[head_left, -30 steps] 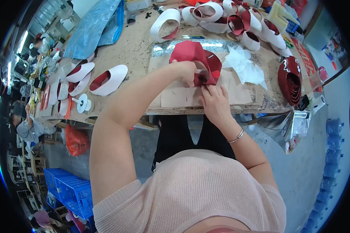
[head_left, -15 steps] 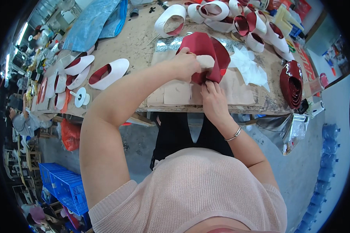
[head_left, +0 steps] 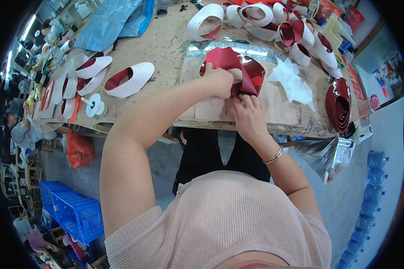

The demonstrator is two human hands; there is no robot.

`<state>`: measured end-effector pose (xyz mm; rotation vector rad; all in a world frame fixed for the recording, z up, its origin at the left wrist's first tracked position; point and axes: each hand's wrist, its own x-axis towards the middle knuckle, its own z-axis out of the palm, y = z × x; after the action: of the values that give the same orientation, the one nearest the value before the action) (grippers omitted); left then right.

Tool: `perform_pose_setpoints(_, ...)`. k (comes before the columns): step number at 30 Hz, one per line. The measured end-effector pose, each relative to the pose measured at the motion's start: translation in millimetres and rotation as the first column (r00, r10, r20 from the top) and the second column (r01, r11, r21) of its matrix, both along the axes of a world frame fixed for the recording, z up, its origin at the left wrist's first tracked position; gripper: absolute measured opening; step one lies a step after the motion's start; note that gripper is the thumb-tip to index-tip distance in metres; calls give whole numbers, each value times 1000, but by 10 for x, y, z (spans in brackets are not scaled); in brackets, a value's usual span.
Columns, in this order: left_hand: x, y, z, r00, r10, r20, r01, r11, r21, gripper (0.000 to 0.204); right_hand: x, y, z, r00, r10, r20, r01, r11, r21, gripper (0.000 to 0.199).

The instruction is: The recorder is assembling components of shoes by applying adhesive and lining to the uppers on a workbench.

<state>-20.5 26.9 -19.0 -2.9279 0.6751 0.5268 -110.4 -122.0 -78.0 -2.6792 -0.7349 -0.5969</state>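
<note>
A dark red shoe upper (head_left: 224, 57), matte on one face and glossy on the other, lies folded on the work table in front of me. My left hand (head_left: 220, 82) is closed round its left side, with the thumb bent on top. A small beige piece (head_left: 236, 74) shows beside those fingers, partly covered. At the near edge of the upper, my right hand (head_left: 250, 117) grips with its fingertips, the fingers bent and the palm down. Beneath both hands are flat beige sheets (head_left: 211, 110). White thin sheets (head_left: 292, 80) lie to the right of the upper.
White shoe uppers with red linings (head_left: 130, 80) lie at the left, and several more (head_left: 256, 15) are heaped at the far right. Nested glossy red uppers (head_left: 338, 105) stand near the right edge. A white spool (head_left: 94, 106) sits front left; a blue pen-like tool (head_left: 236, 41) lies behind.
The red upper has been lowered and flattened toward the table, showing more of its glossy face. My left hand has dropped slightly with it; my right hand stays at the near edge.
</note>
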Motion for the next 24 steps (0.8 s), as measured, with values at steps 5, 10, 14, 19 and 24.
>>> perform_pose_setpoints(5, 44, 52, 3, 991, -121, 55, 122, 992, -18, 21, 22, 70, -21, 999, 23, -36, -23, 1000, 20, 36)
perform_pose_setpoints(10, 136, 345, 143, 730, -607, 315, 639, 769, 2, 14, 30, 58, -29, 999, 22, -30, -21, 998, 51, 35)
perform_pose_setpoints(14, 32, 310, 158, 978, -207, 30, 207, 978, -12, 17, 27, 13, -3, 998, 17, -54, -17, 1000, -3, 35)
perform_pose_setpoints(19, -23, 291, 102, 996, 5, -84, -11, 997, -75, 30, 4, 43, 97, 995, 20, -99, -22, 1000, -22, 34)
perform_pose_setpoints(24, -31, 201, 151, 992, 69, -108, -73, 996, -40, 31, 41, 137, 99, 999, -17, -39, 16, 999, -33, 29)
